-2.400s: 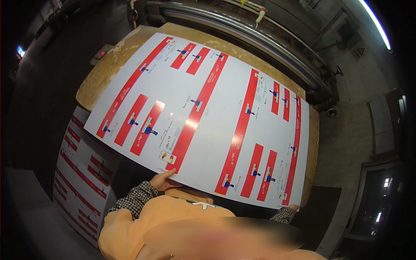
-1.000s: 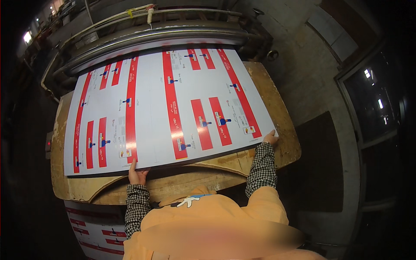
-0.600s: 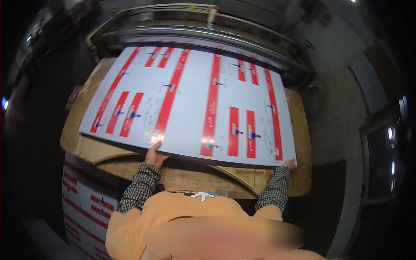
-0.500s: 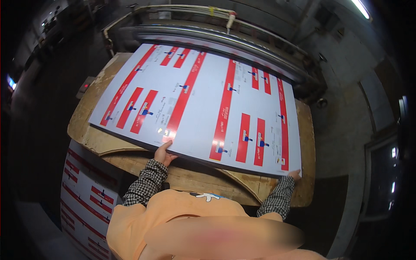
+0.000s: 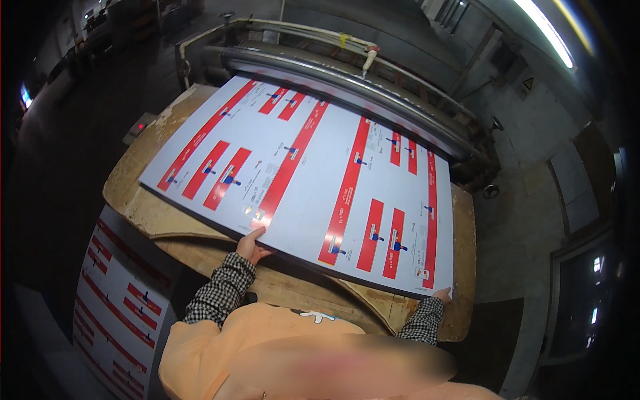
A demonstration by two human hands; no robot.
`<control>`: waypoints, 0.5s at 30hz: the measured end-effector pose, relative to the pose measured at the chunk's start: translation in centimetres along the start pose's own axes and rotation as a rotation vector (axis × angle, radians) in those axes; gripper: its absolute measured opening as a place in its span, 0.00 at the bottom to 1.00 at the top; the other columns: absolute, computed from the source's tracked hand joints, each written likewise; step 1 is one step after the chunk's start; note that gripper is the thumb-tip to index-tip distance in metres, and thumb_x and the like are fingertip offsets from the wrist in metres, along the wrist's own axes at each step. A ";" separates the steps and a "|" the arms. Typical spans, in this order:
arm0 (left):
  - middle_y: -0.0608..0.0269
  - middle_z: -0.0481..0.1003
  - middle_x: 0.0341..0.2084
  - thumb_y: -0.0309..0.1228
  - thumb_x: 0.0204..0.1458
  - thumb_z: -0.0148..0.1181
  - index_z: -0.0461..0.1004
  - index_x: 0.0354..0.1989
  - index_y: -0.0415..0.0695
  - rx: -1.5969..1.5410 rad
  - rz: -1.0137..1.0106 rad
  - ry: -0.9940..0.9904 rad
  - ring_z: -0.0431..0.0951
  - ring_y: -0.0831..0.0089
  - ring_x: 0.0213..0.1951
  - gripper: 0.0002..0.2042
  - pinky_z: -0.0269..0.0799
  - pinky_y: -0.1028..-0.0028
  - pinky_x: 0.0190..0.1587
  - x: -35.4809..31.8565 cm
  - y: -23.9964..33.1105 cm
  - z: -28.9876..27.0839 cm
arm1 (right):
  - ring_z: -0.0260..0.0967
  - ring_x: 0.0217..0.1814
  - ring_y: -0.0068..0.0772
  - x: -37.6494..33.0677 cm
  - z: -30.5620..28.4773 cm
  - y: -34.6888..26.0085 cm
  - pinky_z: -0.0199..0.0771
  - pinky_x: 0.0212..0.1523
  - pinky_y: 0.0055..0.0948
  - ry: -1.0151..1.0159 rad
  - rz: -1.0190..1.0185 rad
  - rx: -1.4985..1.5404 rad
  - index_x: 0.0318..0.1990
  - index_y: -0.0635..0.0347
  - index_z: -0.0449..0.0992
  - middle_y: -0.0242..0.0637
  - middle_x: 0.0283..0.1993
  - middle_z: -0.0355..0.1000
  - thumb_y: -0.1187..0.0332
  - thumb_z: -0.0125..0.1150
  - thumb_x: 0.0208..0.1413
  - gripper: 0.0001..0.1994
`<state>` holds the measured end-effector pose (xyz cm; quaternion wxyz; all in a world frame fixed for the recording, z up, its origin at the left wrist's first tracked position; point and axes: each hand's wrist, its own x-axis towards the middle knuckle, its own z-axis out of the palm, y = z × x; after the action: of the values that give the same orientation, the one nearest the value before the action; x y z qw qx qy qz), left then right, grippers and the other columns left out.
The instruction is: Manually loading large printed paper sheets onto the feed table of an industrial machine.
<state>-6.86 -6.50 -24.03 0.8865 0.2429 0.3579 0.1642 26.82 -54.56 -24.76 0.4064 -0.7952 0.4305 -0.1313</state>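
A large white printed sheet [image 5: 313,180] with red bars and small blue marks lies on a worn wooden table [image 5: 143,200]. Its far edge reaches a long metal roller [image 5: 347,83] of a machine. My left hand [image 5: 251,245] grips the sheet's near edge left of its middle, thumb on top. My right hand [image 5: 441,295] holds the sheet's near right corner. Both sleeves are black-and-white checked under an orange top.
A stack of similar printed sheets [image 5: 113,300] stands low at the left beside the table. A small box with a red light [image 5: 139,128] sits at the table's left edge. Dark floor surrounds the table; a wall and a doorway [image 5: 580,293] lie at the right.
The view has swung about as my head turned. The sheet stays on the table against the roller, and both hands keep their hold on its near edge.
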 end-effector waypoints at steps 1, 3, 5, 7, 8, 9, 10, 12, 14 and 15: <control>0.50 0.65 0.46 0.34 0.51 0.50 0.58 0.51 0.38 -0.002 0.007 0.009 0.69 0.57 0.46 0.21 0.68 0.56 0.45 -0.1 0.0 -0.4 | 0.67 0.46 0.54 -0.3 -0.2 0.0 0.71 0.44 0.41 -0.001 0.012 0.013 0.47 0.80 0.56 0.63 0.44 0.64 0.56 0.49 0.54 0.28; 0.49 0.65 0.46 0.34 0.51 0.50 0.58 0.50 0.37 0.003 0.022 0.010 0.70 0.55 0.45 0.21 0.68 0.55 0.44 -0.5 0.0 -0.7 | 0.67 0.44 0.54 -0.9 -1.2 0.3 0.69 0.45 0.41 -0.050 -0.121 -0.251 0.47 0.78 0.57 0.60 0.43 0.66 0.59 0.48 0.54 0.25; 0.48 0.65 0.46 0.34 0.51 0.50 0.58 0.51 0.37 0.015 0.005 0.007 0.69 0.53 0.46 0.21 0.68 0.54 0.45 -0.6 0.0 -0.3 | 0.67 0.43 0.53 0.3 -1.1 2.2 0.69 0.44 0.40 0.098 -0.227 -0.136 0.46 0.77 0.58 0.59 0.42 0.66 0.61 0.48 0.54 0.23; 0.48 0.65 0.46 0.34 0.51 0.50 0.58 0.51 0.36 0.023 0.004 -0.005 0.68 0.53 0.46 0.21 0.67 0.53 0.45 -0.5 -0.1 -0.4 | 0.67 0.41 0.51 -1.5 -1.3 1.8 0.68 0.42 0.39 0.113 -0.351 0.118 0.44 0.74 0.61 0.57 0.39 0.66 0.68 0.46 0.52 0.16; 0.48 0.64 0.47 0.34 0.51 0.50 0.57 0.51 0.36 0.019 0.013 -0.017 0.68 0.53 0.47 0.21 0.67 0.53 0.46 -0.6 -0.1 -0.6 | 0.67 0.40 0.50 -2.8 -0.1 1.4 0.67 0.41 0.38 0.082 -0.429 0.168 0.41 0.72 0.64 0.56 0.39 0.67 0.69 0.45 0.52 0.14; 0.48 0.64 0.47 0.33 0.51 0.50 0.57 0.51 0.36 0.019 0.014 -0.037 0.68 0.53 0.47 0.21 0.66 0.53 0.47 -0.6 -0.1 -0.6 | 0.68 0.40 0.48 -4.2 0.4 1.0 0.67 0.41 0.38 0.064 -0.502 0.219 0.38 0.71 0.66 0.54 0.39 0.68 0.69 0.44 0.51 0.13; 0.48 0.64 0.47 0.33 0.51 0.50 0.57 0.51 0.36 0.027 0.014 -0.035 0.68 0.53 0.47 0.21 0.66 0.53 0.47 -0.5 -0.1 -0.9 | 0.68 0.36 0.45 -7.9 1.2 -0.4 0.68 0.39 0.35 0.102 -0.591 0.231 0.35 0.69 0.67 0.50 0.37 0.69 0.69 0.43 0.51 0.11; 0.48 0.64 0.47 0.32 0.52 0.50 0.57 0.51 0.35 0.022 0.005 -0.090 0.67 0.53 0.47 0.21 0.65 0.53 0.48 0.3 -0.4 -0.4 | 0.68 0.37 0.39 -10.8 4.5 -1.0 0.67 0.40 0.32 -0.039 -0.821 0.296 0.37 0.68 0.68 0.46 0.35 0.69 0.71 0.47 0.52 0.10; 0.48 0.64 0.47 0.32 0.52 0.50 0.57 0.51 0.35 0.024 0.028 -0.070 0.67 0.53 0.47 0.21 0.65 0.53 0.48 -0.1 -0.1 -0.9 | 0.67 0.34 0.38 -20.1 6.0 -3.2 0.67 0.37 0.31 -0.312 -0.944 0.332 0.36 0.68 0.70 0.43 0.33 0.69 0.71 0.49 0.52 0.08; 0.48 0.64 0.46 0.32 0.52 0.50 0.57 0.51 0.35 0.026 0.038 -0.072 0.67 0.53 0.47 0.20 0.65 0.53 0.48 -0.1 -0.1 -0.7 | 0.67 0.34 0.36 -23.5 6.9 -3.8 0.67 0.36 0.30 -0.533 -0.893 0.310 0.35 0.67 0.71 0.42 0.33 0.69 0.71 0.51 0.51 0.08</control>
<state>-7.46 -6.39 -24.43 0.8923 0.2671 0.3231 0.1677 18.95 -31.16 -22.96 0.5188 -0.8372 -0.0915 -0.1470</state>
